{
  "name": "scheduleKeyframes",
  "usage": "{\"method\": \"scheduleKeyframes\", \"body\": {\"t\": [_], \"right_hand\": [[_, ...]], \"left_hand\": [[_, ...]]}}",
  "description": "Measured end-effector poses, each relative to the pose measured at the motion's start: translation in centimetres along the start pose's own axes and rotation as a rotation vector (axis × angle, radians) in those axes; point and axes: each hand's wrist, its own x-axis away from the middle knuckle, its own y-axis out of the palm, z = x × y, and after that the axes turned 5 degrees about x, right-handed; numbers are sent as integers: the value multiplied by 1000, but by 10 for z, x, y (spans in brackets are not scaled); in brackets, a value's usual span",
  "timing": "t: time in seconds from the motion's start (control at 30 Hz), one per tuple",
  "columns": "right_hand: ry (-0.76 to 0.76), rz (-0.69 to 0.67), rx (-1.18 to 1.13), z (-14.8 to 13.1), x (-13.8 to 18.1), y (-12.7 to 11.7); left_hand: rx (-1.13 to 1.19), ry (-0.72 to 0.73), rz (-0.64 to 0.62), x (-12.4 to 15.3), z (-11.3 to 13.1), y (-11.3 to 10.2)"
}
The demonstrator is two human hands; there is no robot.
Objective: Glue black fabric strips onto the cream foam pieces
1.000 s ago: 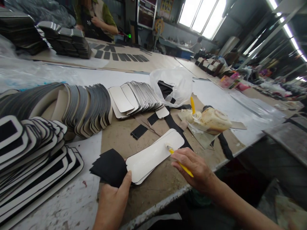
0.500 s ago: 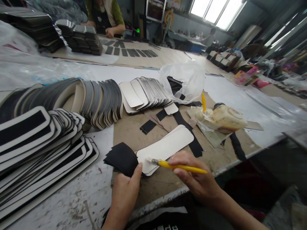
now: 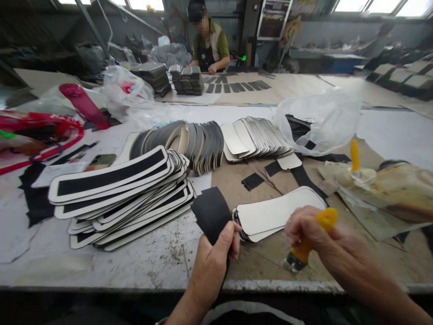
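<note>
My left hand [image 3: 211,264] is closed on a stack of black rectangular patches [image 3: 211,212], lifted a little at the table's near edge. My right hand [image 3: 316,234] is closed round a yellow-handled glue brush [image 3: 309,241], its bristles pointing down at the brown board near the edge. Between my hands lies a small pile of white rounded panels [image 3: 279,212]. Left of it is a fanned stack of white panels with black strips [image 3: 118,194].
A glue-smeared container [image 3: 389,189] with a second yellow brush [image 3: 354,155] stands at the right. Fanned grey panels [image 3: 199,142], white panels [image 3: 257,137] and a clear plastic bag [image 3: 318,119] lie behind. Red packaging [image 3: 40,131] sits far left. A person [image 3: 208,43] works at the far table.
The view swung left. My right hand drew the brush off the white panel and tipped it bristles down. My left hand raised the black patches.
</note>
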Motion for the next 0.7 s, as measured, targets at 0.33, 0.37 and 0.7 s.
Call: {"method": "scheduleKeyframes", "body": {"t": [0.33, 0.37, 0.7], "right_hand": [[300, -281, -603, -22, -10, 60], [284, -243, -579, -20, -7, 59], [292, 196, -480, 9, 2, 22]], "left_hand": [[-55, -5, -40, 24, 6, 25], [-61, -25, -46, 25, 4, 25], [-97, -269, -218, 40, -31, 29]]}}
